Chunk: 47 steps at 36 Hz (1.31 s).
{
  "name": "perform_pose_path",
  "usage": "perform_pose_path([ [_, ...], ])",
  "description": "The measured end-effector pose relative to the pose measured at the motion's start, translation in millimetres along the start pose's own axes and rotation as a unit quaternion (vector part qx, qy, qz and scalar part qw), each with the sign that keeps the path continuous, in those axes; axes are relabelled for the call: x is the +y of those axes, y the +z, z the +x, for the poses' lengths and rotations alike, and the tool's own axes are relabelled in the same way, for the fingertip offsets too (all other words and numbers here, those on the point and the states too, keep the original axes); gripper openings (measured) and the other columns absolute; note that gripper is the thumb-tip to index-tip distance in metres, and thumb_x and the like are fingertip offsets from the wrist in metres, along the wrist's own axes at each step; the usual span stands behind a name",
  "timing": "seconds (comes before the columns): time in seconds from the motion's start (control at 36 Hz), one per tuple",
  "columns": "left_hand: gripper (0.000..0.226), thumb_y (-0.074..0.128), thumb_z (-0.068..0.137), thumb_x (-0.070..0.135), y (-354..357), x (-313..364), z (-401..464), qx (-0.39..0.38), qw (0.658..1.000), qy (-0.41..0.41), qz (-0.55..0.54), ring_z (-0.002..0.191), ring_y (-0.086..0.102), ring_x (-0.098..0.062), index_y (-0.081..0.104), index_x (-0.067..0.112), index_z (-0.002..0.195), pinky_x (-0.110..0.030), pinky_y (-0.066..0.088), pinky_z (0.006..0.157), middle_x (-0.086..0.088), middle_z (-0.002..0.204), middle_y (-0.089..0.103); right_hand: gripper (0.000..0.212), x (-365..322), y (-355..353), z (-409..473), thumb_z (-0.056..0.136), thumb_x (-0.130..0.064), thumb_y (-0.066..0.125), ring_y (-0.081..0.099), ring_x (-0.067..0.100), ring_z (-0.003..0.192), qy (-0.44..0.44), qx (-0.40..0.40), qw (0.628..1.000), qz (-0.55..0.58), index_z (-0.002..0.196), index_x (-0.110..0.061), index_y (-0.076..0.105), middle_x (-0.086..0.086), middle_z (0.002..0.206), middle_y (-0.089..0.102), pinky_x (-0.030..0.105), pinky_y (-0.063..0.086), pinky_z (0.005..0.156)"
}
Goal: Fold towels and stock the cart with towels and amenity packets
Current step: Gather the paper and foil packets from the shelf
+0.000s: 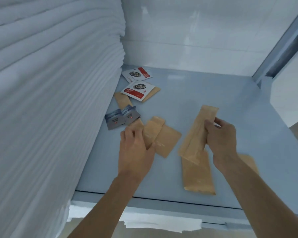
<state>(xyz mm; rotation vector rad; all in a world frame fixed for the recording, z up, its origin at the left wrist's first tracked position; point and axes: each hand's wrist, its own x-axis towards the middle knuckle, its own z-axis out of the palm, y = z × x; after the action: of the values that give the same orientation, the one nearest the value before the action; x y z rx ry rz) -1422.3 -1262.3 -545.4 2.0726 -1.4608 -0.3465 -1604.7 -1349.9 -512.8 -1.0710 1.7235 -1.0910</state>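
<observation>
The pale blue cart shelf (213, 100) is backed by a glossy white tiled wall (196, 31), with a tall stack of folded white towels (50, 100) filling the nine o'clock side. Red-and-white packets (136, 90), grey packets (120, 118) and tan packets (198, 174) lie scattered across the shelf. The left hand (136, 146) pinches small tan packets (155, 134) at centre; the right hand (220, 134), toward three o'clock, grips long tan packets (196, 133).
</observation>
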Motion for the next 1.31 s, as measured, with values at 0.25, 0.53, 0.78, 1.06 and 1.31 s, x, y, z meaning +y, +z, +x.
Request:
perform_pose_path([
  [0.25, 0.054, 0.066, 0.089, 0.040, 10.2, -1.7, 7.9, -0.039, 0.997, -0.020, 0.069, 0.112, 0.038, -0.024, 0.048, 0.013, 0.133, -0.031, 0.033, 0.099, -0.008, 0.125, 0.049, 0.046, 7.4, 8.7, -16.2, 0.092, -0.011, 0.055, 0.056, 0.023, 0.114, -0.117, -0.037, 0.956, -0.267, 0.137, -0.014, 0.049, 0.003, 0.128, 0.054, 0.034, 0.045, 0.095],
  [0.53, 0.067, 0.080, 0.075, 0.024, -5.7, -21.4, -18.1, 0.048, 0.992, 0.031, -0.112, 0.097, 0.040, 0.005, 0.059, 0.014, 0.137, -0.003, 0.029, 0.081, 0.007, 0.110, 0.043, 0.065, 4.7, 60.0, -49.7, 0.092, -0.041, 0.065, 0.059, 0.006, 0.111, -0.092, -0.258, 0.960, -0.060, 0.150, -0.035, 0.036, -0.007, 0.135, 0.053, 0.033, 0.050, 0.097],
  [0.78, 0.078, 0.075, 0.066, -0.008, -23.7, -39.7, -36.8, 0.078, 0.986, 0.037, -0.141, 0.099, 0.032, 0.035, 0.055, 0.008, 0.139, 0.012, 0.025, 0.076, 0.007, 0.116, 0.040, 0.039, 1.4, 78.2, -69.6, 0.089, -0.019, 0.072, 0.061, 0.012, 0.065, -0.160, -0.300, 0.940, -0.029, 0.123, -0.032, 0.058, 0.005, 0.091, 0.067, 0.029, 0.049, 0.055],
  [1.06, 0.069, 0.084, 0.076, 0.014, -37.6, -48.9, -47.3, 0.130, 0.977, -0.014, -0.170, 0.103, 0.050, -0.003, 0.050, 0.021, 0.135, -0.015, 0.046, 0.085, 0.006, 0.124, 0.045, 0.008, -6.1, 102.6, -88.8, 0.094, -0.014, 0.065, 0.057, 0.007, 0.041, -0.222, -0.291, 0.925, -0.101, 0.096, -0.006, 0.066, 0.012, 0.061, 0.067, 0.023, 0.045, 0.044],
  [1.31, 0.034, 0.079, 0.071, -0.007, -48.5, -83.3, -62.5, 0.145, 0.989, 0.034, -0.020, 0.095, 0.060, -0.026, 0.066, 0.004, 0.101, -0.033, 0.049, 0.077, -0.006, 0.116, 0.057, 0.010, -16.1, 149.8, -94.4, 0.094, -0.018, 0.065, 0.065, 0.009, 0.065, -0.235, -0.333, 0.898, -0.164, 0.103, -0.015, 0.067, 0.001, 0.081, 0.067, 0.014, 0.050, 0.056],
])
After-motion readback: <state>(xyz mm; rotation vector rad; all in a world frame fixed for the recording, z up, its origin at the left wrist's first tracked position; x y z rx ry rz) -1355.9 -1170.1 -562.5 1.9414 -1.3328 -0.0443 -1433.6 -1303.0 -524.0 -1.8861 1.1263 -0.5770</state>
